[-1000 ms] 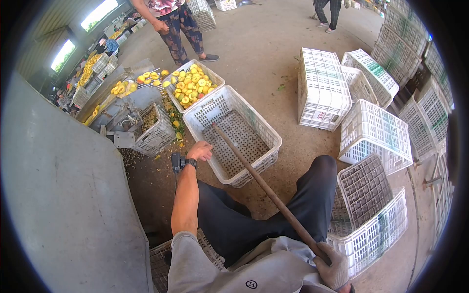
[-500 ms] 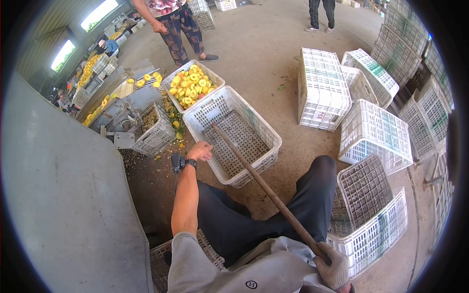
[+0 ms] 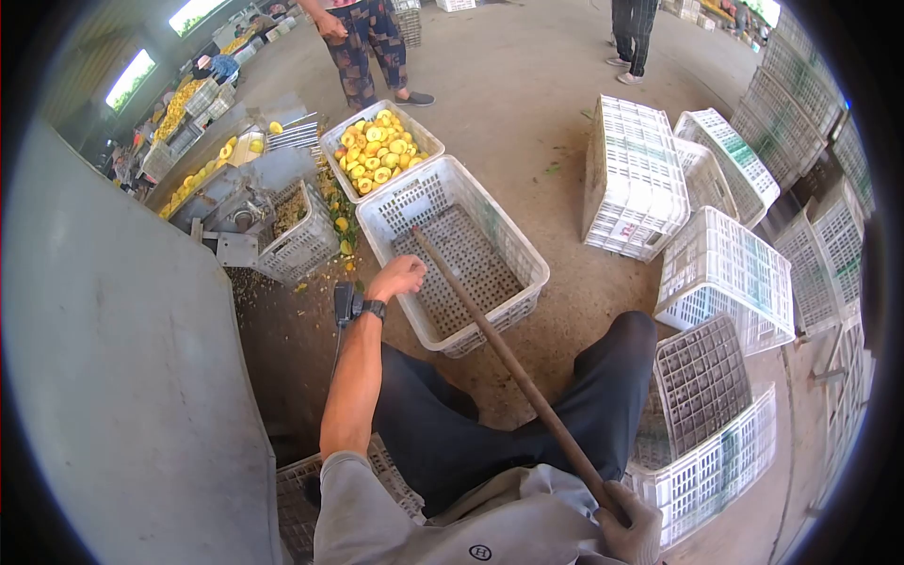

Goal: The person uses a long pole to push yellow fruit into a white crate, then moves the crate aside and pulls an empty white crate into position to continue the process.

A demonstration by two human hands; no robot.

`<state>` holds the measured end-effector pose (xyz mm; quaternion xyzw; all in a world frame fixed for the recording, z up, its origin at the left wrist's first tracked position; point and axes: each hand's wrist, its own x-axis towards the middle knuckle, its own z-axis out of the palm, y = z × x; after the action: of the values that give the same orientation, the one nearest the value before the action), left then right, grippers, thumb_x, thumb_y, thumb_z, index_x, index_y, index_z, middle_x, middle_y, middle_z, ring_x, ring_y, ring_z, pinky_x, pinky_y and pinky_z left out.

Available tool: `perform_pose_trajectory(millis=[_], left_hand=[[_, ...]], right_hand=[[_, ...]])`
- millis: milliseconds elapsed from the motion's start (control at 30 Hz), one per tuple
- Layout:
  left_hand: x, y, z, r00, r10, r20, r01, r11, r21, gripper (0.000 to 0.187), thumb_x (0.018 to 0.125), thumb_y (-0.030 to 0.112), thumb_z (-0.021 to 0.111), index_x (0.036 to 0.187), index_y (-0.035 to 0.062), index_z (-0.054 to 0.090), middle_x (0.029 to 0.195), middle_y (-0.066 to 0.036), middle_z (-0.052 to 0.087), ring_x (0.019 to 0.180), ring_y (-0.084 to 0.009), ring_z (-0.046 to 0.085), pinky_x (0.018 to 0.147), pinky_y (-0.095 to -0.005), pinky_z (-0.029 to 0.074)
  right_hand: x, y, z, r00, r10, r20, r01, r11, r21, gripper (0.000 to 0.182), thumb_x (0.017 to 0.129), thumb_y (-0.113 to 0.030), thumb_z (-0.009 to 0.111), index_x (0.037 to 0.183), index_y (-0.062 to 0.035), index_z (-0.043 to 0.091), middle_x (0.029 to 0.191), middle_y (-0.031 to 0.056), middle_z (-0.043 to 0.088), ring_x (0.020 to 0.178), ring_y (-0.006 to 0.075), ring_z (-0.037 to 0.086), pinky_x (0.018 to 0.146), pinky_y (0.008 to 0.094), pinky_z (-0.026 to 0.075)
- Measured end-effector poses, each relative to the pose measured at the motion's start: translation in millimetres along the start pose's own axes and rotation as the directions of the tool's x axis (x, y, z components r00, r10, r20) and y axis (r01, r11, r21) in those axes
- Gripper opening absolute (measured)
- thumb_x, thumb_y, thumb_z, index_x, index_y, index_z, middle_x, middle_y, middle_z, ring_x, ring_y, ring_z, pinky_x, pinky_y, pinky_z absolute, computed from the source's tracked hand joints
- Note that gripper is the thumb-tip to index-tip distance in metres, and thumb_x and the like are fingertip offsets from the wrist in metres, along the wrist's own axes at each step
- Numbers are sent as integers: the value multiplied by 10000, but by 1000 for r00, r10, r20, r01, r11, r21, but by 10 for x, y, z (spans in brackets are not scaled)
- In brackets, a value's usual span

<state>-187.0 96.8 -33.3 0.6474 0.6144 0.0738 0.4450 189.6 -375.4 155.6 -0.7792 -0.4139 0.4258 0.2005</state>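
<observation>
Fingers of gloved right hand (image 3: 631, 525) wrapped near end of long brown pole (image 3: 510, 363). Pole's long axis ran forward and leftward, far tip inside white crate (image 3: 496, 228). Left hand (image 3: 397, 276), farther from pole, hung by crate's left rim, fingers bent; whether holding anything, unclear.
</observation>
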Motion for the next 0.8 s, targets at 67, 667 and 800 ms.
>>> perform_pose_trajectory(millis=[67,667,800], left_hand=[[-20,25,11,1000,26,-9,-26,1000,12,362,982,279,548,1177,-11,644,908,-91,722,746,-172,704,600,-319,525],[258,-231,94,939,284,-194,-187,895,404,313,899,243,619,785,-47,656,797,-255,666,810,-439,654,760,-520,504],[251,-156,46,976,200,-87,-126,842,524,301,907,222,604,809,-54,674,794,-192,717,778,-365,695,743,-451,533]], right_hand=[[26,-1,30,1000,-20,-21,20,999,35,428,875,-107,706,1298,-54,666,1139,216,724,1077,308,703,918,392,538],[678,-536,34,981,-159,-113,160,987,8,418,775,-73,738,1177,33,693,1010,210,734,936,283,738,843,343,549],[685,-530,10,975,-196,-104,196,981,-11,413,778,-76,739,1175,28,694,1015,207,736,930,288,738,840,347,550]])
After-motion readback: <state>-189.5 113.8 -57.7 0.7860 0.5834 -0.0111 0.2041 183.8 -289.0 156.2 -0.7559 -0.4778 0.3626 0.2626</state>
